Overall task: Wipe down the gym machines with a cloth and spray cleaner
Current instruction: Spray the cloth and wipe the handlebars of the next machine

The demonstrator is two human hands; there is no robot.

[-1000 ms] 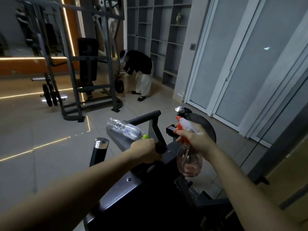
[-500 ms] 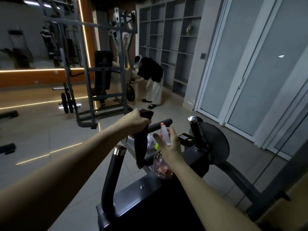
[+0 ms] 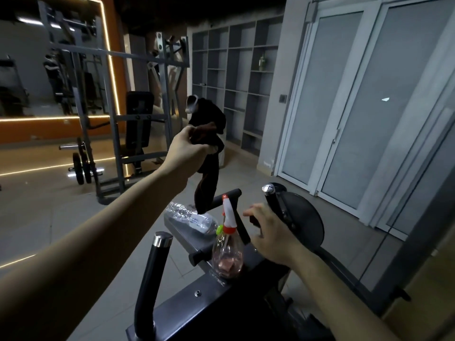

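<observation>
Left grip [image 3: 188, 146]: raised, at 11 o'clock of the machine [image 3: 187, 313]. The fingers are bunched round the top of the cloth [image 3: 206, 183] and hold it.

Cloth: dark and slack. It hangs from the left grip with its long axis near vertical, running toward 6 o'clock. The lower tip ends at the water bottle [image 3: 187, 216], which lies on its side at the machine's far edge. I cannot tell whether the tip touches it or hangs just above.

Right grip [image 3: 269, 233]: low and wide, fingers loosely spread, nothing visibly held. The right handle [image 3: 272, 200] is just beside it at 12 o'clock. Contact is unclear.

Spray bottle [image 3: 227, 254]: upright on the machine, nozzle up, at 9 o'clock of the right grip. It is just beside the fingers but apart from them. The right grip is far nearer to it than the left.

Judgement: the spray bottle stands free of both grips, so wiping looks like the step in hand. The surfaces to wipe lie at 5 to 7 o'clock of the left grip, with the left handle [image 3: 152, 271] at 7. The move calls for lowering the left grip and gathering the slack.

Risk: the trailing tail could drag the water bottle into a roll or tip the spray bottle.
</observation>
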